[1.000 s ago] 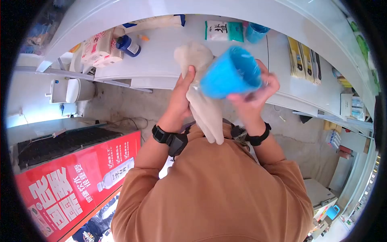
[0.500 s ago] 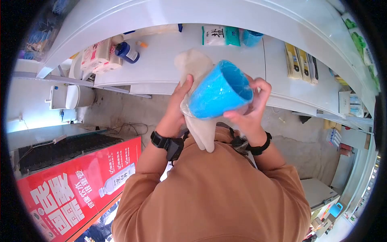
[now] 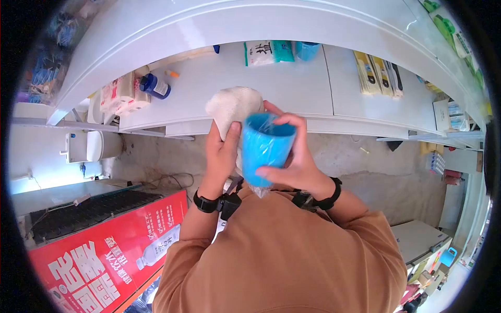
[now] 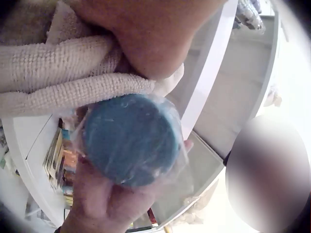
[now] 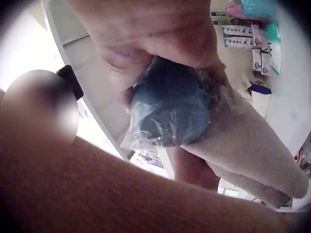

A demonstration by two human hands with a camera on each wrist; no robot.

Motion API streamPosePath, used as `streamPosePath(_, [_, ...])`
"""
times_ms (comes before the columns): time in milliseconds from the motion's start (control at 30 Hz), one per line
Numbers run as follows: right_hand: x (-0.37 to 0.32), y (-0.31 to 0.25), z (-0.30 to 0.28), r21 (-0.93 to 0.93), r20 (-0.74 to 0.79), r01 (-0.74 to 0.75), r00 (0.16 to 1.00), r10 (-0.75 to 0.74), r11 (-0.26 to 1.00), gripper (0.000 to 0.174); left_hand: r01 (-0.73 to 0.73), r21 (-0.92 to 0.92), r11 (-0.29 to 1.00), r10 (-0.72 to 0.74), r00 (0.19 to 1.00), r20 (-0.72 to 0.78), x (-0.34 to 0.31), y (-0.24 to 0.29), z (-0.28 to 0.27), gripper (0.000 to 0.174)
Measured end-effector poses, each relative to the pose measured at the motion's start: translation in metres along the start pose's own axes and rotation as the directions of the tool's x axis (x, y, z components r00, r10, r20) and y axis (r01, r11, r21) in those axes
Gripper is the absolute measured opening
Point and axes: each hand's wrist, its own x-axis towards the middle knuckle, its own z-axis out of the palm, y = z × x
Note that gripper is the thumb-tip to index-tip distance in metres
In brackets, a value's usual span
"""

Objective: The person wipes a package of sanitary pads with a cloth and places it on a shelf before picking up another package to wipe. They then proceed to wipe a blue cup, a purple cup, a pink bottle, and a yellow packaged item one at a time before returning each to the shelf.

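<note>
My right hand (image 3: 297, 167) grips a blue plastic cup (image 3: 266, 151) wrapped in clear film, thumb on the near side and fingers round the far side. The cup's mouth faces up and away in the head view, while the left wrist view shows its round base (image 4: 131, 141). A folded beige towel (image 3: 235, 104) is held in my left hand (image 3: 222, 154), thumb lying over it. Cup and towel overlap in front of my chest, and the towel's lower part is mostly hidden behind the cup. In the right wrist view the towel (image 5: 257, 150) hangs right beside the wrapped cup.
On the white shelf (image 3: 209, 104) ahead stand a salt packet (image 3: 266, 53), another blue cup (image 3: 307, 50), a dark blue bottle (image 3: 155, 86), tissue packs (image 3: 122, 96) and yellow-and-black packets (image 3: 378, 75). A red printed box (image 3: 109, 261) is at the left.
The right hand has brought the cup left and lower, turning it more upright and nearer the left hand. The towel's hanging end has gone out of sight behind the cup.
</note>
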Motion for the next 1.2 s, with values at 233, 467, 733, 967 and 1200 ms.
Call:
streamPosePath(233, [-0.004,0.014,-0.011,-0.223,0.139,0.188,0.977,-0.160,0.957,0.104,0.227,-0.378,0.897,-0.258,0.966,-0.032,0.003,-0.012,0.004,0.048])
streamPosePath(467, [-0.014,0.015,-0.025,-0.036,-0.007,0.049,0.999,-0.049,0.998,0.107,0.253,-0.447,0.858,-0.277,0.961,0.011,-0.006,-0.009,0.008,0.045])
streamPosePath(733, [-0.021,-0.001,-0.026,0.232,0.021,-0.171,0.985,0.171,0.957,0.100,0.268,-0.492,0.828,-0.319,0.948,-0.020,-0.014,-0.013,0.003,0.049])
streamPosePath(967, [-0.022,0.015,-0.020,0.043,0.048,-0.185,0.982,0.183,0.982,0.105,0.293,-0.398,0.869,-0.341,0.939,-0.054,-0.021,-0.017,-0.012,0.050])
streamPosePath(1200, [-0.035,0.001,0.012,-0.177,0.000,-0.167,0.985,0.170,0.970,0.105,0.305,-0.530,0.791,-0.326,0.944,0.057,-0.016,-0.019,-0.038,0.051])
